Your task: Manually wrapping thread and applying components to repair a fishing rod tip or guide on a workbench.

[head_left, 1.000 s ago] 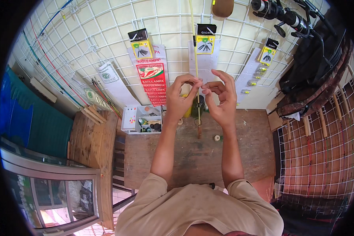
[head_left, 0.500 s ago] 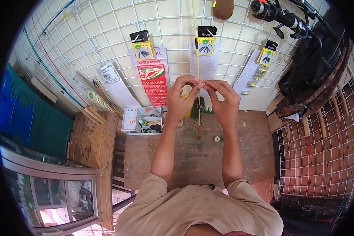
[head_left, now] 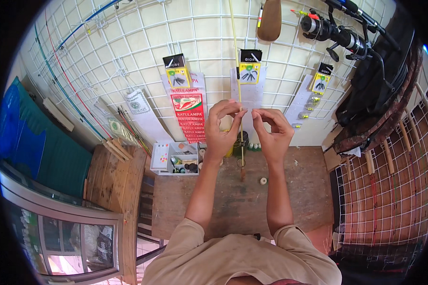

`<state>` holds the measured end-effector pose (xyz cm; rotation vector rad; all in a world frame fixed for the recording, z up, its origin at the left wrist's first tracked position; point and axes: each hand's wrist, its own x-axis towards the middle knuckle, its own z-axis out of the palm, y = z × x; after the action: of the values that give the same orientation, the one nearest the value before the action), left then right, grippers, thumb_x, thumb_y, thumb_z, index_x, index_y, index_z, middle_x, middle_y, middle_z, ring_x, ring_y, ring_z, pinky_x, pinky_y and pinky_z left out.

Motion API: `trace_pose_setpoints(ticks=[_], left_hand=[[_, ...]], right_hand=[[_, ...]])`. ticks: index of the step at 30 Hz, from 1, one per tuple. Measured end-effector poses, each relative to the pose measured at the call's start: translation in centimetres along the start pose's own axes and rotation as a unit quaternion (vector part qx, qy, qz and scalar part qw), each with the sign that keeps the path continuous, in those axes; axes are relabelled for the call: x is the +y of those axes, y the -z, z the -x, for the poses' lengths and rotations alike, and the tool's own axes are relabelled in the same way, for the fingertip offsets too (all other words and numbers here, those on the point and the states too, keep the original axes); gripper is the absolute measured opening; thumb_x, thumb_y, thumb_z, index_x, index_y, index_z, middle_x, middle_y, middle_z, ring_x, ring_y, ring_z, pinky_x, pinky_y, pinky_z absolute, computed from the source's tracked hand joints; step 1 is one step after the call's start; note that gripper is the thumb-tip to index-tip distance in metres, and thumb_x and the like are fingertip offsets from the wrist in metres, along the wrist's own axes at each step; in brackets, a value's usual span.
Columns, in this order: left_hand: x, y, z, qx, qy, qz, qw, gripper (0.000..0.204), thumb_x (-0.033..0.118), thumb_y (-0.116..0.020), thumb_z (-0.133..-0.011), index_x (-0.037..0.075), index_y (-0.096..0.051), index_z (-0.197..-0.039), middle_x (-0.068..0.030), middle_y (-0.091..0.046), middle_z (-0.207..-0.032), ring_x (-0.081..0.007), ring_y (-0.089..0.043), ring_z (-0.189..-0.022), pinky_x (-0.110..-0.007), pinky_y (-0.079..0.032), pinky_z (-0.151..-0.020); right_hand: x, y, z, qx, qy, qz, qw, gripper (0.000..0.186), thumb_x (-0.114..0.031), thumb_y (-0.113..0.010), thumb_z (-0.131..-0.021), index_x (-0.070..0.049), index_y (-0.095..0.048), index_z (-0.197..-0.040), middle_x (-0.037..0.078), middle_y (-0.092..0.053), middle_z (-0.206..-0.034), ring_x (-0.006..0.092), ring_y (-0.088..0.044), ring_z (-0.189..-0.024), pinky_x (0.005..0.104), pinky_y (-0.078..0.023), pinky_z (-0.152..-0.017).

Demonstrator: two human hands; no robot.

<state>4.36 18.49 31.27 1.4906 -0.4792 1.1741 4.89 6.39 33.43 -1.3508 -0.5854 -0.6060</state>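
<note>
Fingers (head_left: 236, 113) of the left hand (head_left: 222, 130) are pinched narrow, thumb to forefinger, right against the thin yellow rod (head_left: 239, 95) that stands upright between both hands. Those of the right hand (head_left: 273, 133) are pinched too, their tips (head_left: 257, 115) just beside the rod on its other side and level with the left ones. Whether a fine line or some small piece runs between the two pinches cannot be told; it is too small to see.

Below the fingers lies a worn wooden surface (head_left: 299, 190), where the rod's lower end (head_left: 243, 172) comes down. A small pale spool (head_left: 263, 181) lies on the surface just right of that end, under the right wrist. Down and left of the left fingers sits a white compartment tray (head_left: 176, 159) with small bits in it. Behind the fingers a white wire grid (head_left: 142, 42) covers the wall, hung with small yellow-and-black carded packets (head_left: 250, 66) and a red printed bag (head_left: 189, 114). Up and right of the fingers a black fishing reel (head_left: 325, 29) on its rod hangs on the grid, well apart from both hands.
</note>
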Motion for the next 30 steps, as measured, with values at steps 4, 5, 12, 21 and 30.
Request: trace_pose_setpoints(ticks=[4, 5, 12, 21, 30], left_hand=[[0.8, 0.1, -0.7, 0.001, 0.017, 0.014, 1.0, 0.053, -0.011, -0.066, -0.08, -0.001, -0.039, -0.125, -0.0163, -0.057, -0.117, -0.0179, -0.066, -0.089, -0.027, -0.052, -0.076], [0.9, 0.1, -0.9, -0.012, 0.004, -0.019, 1.0, 0.056, -0.011, -0.065, -0.08, -0.001, -0.037, -0.128, -0.0171, -0.054, -0.121, -0.0179, -0.066, -0.089, -0.027, -0.052, -0.077], [2.4, -0.2, -2.1, 0.006, 0.015, -0.013, 1.0, 0.046, -0.007, -0.065, -0.082, -0.002, -0.052, -0.126, -0.0107, -0.061, -0.105, -0.0113, -0.062, -0.085, -0.023, -0.048, -0.076], [4.4, -0.4, -3.1, 0.035, -0.045, -0.074, 0.996, 0.034, -0.005, -0.069, -0.078, 0.001, -0.065, -0.112, -0.0111, -0.066, -0.089, -0.0153, -0.061, -0.074, -0.026, -0.048, -0.066], [4.9, -0.3, -2.9, 0.029, -0.025, -0.016, 0.999, 0.035, -0.009, -0.068, -0.076, 0.0, -0.066, -0.11, -0.0112, -0.067, -0.087, -0.0152, -0.062, -0.072, -0.025, -0.049, -0.064]], right_hand=[[-0.5, -0.5, -0.6, 0.014, -0.012, -0.031, 0.999, 0.01, 0.002, -0.068, -0.081, 0.004, -0.069, -0.091, 0.01, -0.066, -0.09, 0.0127, -0.063, -0.079, 0.0243, -0.051, -0.069], [-0.7, -0.7, -0.7, 0.014, -0.012, -0.039, 0.999, 0.01, 0.001, -0.068, -0.082, 0.004, -0.069, -0.091, 0.01, -0.066, -0.09, 0.0125, -0.062, -0.079, 0.0242, -0.051, -0.069], [-2.1, -1.6, -1.8, 0.031, 0.018, -0.067, 0.997, 0.009, 0.001, -0.067, -0.082, 0.004, -0.067, -0.091, 0.01, -0.066, -0.091, 0.0123, -0.062, -0.078, 0.0236, -0.05, -0.067], [-2.7, -2.5, -1.9, 0.04, 0.023, -0.103, 0.994, 0.009, -0.001, -0.068, -0.083, 0.003, -0.068, -0.091, 0.009, -0.064, -0.089, 0.0101, -0.059, -0.076, 0.0221, -0.047, -0.068], [-4.0, -1.6, -1.5, -0.004, -0.049, -0.175, 0.983, 0.008, 0.003, -0.067, -0.083, 0.003, -0.066, -0.09, 0.008, -0.063, -0.092, 0.0123, -0.059, -0.081, 0.0264, -0.048, -0.073]])
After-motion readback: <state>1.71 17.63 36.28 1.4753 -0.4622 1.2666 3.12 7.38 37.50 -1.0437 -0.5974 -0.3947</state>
